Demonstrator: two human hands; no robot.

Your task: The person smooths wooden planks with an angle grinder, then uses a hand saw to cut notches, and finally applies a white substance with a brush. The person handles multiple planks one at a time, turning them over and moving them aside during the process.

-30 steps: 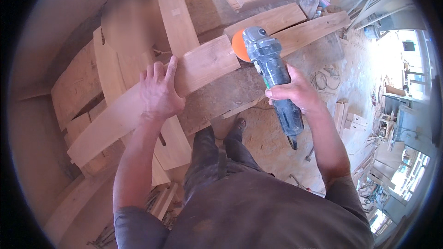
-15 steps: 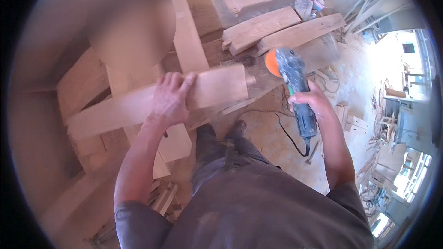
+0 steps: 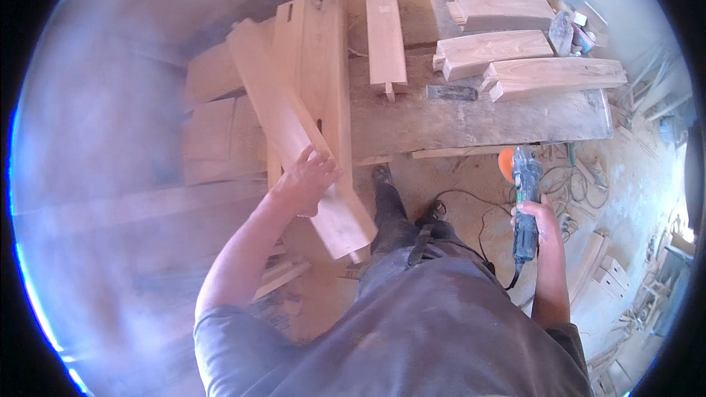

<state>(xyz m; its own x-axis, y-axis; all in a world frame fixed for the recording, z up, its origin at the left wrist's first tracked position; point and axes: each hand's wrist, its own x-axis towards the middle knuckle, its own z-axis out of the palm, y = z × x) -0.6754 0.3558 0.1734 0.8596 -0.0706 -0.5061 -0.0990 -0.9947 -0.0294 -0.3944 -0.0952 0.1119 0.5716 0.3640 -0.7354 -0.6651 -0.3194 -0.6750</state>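
— Head view, biggest first: what lies on the workbench (image 3: pixel 471 121)?

— Sawn timbers. One long curved plank (image 3: pixel 294 140) slants off its near edge, the left hand (image 3: pixel 305 184) clasped over it.

— And the right hand (image 3: pixel 535 222)?

— Wrapped around an angle grinder (image 3: pixel 523 198) held low, clear of the wood. Seemingly repositioning; sanding next needs the plank steadied.

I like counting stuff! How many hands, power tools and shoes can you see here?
Hands: 2, the left hand on a long wooden beam, the right hand holding the grinder
Power tools: 1, a blue grinder with an orange disc
Shoes: 2, dark ones
Total: 5
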